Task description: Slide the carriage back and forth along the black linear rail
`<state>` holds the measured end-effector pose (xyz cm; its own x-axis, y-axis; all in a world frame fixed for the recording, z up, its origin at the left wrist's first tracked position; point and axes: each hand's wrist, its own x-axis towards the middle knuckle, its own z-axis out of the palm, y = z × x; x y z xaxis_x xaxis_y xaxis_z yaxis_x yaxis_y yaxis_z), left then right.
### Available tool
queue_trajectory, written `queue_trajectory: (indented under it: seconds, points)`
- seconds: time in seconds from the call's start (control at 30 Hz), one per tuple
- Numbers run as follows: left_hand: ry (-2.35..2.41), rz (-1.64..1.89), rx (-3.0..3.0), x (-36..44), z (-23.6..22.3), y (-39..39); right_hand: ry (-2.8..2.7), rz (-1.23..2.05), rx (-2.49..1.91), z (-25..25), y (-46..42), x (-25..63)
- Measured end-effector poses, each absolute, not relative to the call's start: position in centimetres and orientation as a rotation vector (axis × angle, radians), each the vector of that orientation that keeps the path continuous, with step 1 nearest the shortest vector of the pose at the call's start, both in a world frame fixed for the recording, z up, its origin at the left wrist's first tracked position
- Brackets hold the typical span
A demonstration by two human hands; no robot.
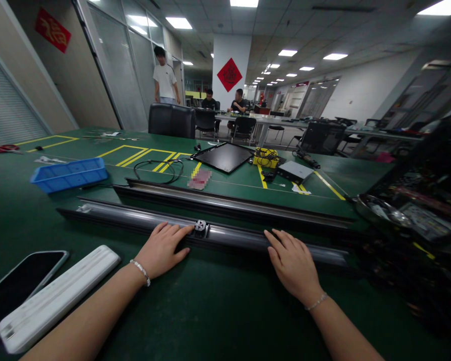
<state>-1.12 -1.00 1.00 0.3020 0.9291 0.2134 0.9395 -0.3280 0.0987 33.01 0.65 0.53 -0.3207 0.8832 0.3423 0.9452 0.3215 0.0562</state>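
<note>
A long black channel-shaped rail (pixel 229 239) with a shiny inner face lies crosswise in front of me on the green table. My left hand (pixel 164 250) rests on it with fingers stretched out, the index fingertip beside a small black block-like fitting (pixel 200 227) seated in the channel. Further right, my right hand (pixel 293 260) lies over the same rail, its fingers extended along the near edge and the thumb apart. Neither hand is wrapped around anything. Just behind, a second dark rail (pixel 225 199) runs nearly parallel.
On the green table (pixel 218 311) a blue bin (pixel 70 173) stands left, with a phone (pixel 26 281) and white bar-shaped device (pixel 60 298) nearer me. Beyond the rails are a black flat panel (pixel 225 157), a grey box (pixel 295 171) and cables. Dark clutter (pixel 409 260) fills the right.
</note>
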Motion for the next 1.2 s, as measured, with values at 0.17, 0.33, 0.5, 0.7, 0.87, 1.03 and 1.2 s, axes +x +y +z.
queue_trajectory:
  seconds: [0.17, 0.33, 0.5, 0.7, 0.87, 1.03, 1.2]
  points:
    - [-1.799, -0.349, -2.503, -1.1, 1.0, -0.9, -2.339, -0.365, -1.653, 0.5, 0.7, 33.0]
    - [-1.806, -0.318, -2.495, -1.0, 1.0, -1.0, -2.340, -0.361, -1.649, 0.4, 0.7, 33.1]
    - [-1.794, -0.288, -2.484, -0.7, 1.2, -1.0, -2.341, -0.340, -1.659, 0.5, 0.7, 33.0]
    - [-1.778, -0.277, -2.463, -0.7, 1.0, -1.3, -2.349, -0.340, -1.658, 0.5, 0.7, 33.0]
    - [-1.712, -0.388, -2.437, 0.0, 0.3, -1.6, -2.342, -0.341, -1.661, 0.4, 0.7, 33.1]
    - [-1.692, -0.432, -2.429, 0.9, -0.3, -1.7, -2.341, -0.348, -1.666, 0.4, 0.8, 33.0]
    - [-1.704, -0.406, -2.470, 0.9, -0.2, -1.7, -2.348, -0.350, -1.659, 0.4, 0.7, 33.0]
